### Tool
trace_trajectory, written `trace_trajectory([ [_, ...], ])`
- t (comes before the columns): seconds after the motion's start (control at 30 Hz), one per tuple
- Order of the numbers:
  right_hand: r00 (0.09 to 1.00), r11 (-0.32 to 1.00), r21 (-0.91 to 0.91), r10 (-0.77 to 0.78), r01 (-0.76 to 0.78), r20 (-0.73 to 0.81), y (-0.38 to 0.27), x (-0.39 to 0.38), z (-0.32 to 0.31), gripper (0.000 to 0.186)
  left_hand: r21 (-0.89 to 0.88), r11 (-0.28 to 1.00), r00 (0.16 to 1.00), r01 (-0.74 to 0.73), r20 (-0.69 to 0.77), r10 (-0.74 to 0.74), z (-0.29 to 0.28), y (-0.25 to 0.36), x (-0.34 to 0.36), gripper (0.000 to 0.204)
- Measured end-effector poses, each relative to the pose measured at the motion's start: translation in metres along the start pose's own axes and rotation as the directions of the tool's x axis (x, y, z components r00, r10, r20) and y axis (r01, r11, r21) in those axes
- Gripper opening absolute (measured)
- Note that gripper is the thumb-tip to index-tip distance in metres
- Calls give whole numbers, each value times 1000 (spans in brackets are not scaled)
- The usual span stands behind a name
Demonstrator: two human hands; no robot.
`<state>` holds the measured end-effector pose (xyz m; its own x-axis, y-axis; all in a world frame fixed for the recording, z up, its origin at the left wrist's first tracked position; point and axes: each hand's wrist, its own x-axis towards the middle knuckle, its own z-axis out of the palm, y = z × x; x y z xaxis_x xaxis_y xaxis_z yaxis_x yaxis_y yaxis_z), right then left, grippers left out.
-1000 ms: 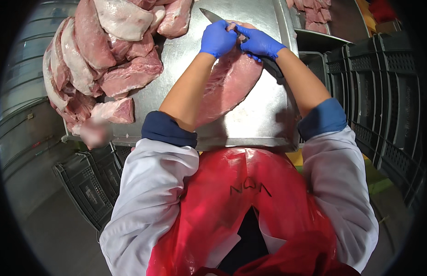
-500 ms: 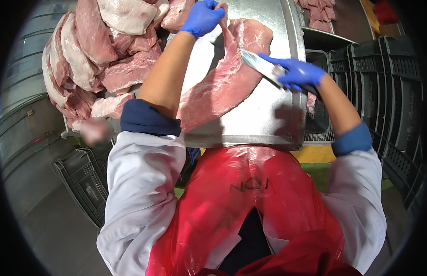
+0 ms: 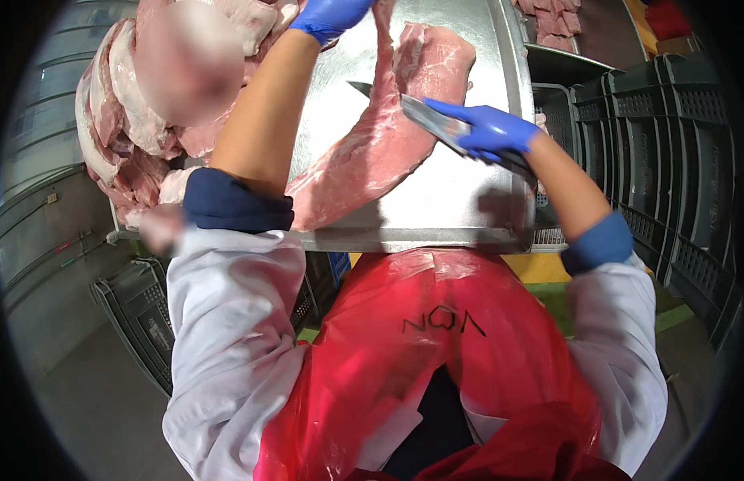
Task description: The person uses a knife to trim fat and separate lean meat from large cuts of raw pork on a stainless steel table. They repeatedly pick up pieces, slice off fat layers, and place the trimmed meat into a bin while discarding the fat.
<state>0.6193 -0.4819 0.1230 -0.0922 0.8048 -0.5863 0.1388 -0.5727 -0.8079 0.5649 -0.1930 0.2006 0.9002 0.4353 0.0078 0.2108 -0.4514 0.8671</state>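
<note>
A long pale-pink slab of raw meat [image 3: 432, 64] lies curved across a metal tray [image 3: 460, 204]. At the far side, my gloved left hand [image 3: 333, 16] is closed on the upper end of a meat strip [image 3: 385, 52] and pulls it up taut; the fingertips are partly cut off by the upper edge. My gloved right hand [image 3: 494, 132] grips a knife [image 3: 424, 118] by its dark handle. The blade passes beneath the strip, where it joins the slab, and its tip comes out on the left.
A heap of raw meat pieces [image 3: 111, 104] is piled to the left of the tray. Dark plastic crates [image 3: 653, 120] stand stacked at the right, and another crate [image 3: 143, 321] is low on the left. More cut meat [image 3: 555, 24] lies in a container at the far right.
My left hand has moved up and left, stretching the strip. The knife has shifted left, and its tip now shows beyond the strip.
</note>
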Motion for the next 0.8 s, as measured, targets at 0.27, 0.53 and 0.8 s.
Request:
trace_trajectory([
  [0.27,1000,1000,19,6,-6,-1,21,-29,39,92,4,998,996,-59,-68,59,-60,-9,-4,13],
  [0.53,996,1000,22,2,0,-89,-36,14,88,73,-152,958,969,-241,-98,228,-94,20,-44,10],
  [0.8,966,981,-180,-119,78,-231,-63,78,115,70,-14,943,942,-332,-59,331,-119,80,-88,7],
])
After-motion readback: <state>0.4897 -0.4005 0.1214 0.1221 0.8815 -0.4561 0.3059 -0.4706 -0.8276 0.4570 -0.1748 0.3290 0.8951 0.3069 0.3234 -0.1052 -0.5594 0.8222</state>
